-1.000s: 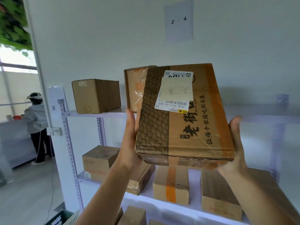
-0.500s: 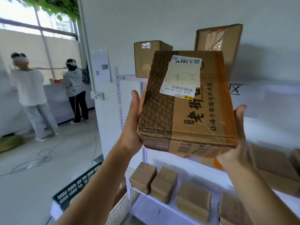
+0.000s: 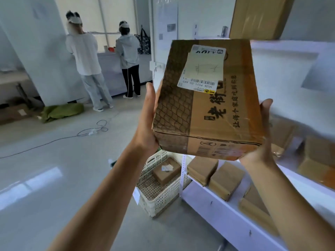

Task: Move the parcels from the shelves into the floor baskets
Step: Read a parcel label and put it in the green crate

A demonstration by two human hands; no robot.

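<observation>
Grey concrete floor [image 3: 54, 178] runs from white shelving [image 3: 226, 214] on the right to two people [image 3: 85, 57] standing with their backs turned at a far counter. Held up in mid-air before the shelving, a printed cardboard parcel [image 3: 208, 109] bearing a shipping label [image 3: 203, 69] is pressed between the left hand [image 3: 148, 120], flat on its left side, and the right hand [image 3: 261, 142], cupped under its right corner. Below it a white floor basket [image 3: 159, 196] holds one small box [image 3: 165, 171]; further boxes [image 3: 224, 180] lie on the lower shelf.

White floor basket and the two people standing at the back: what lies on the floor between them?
Head view: a looped cable on otherwise bare grey floor.
</observation>
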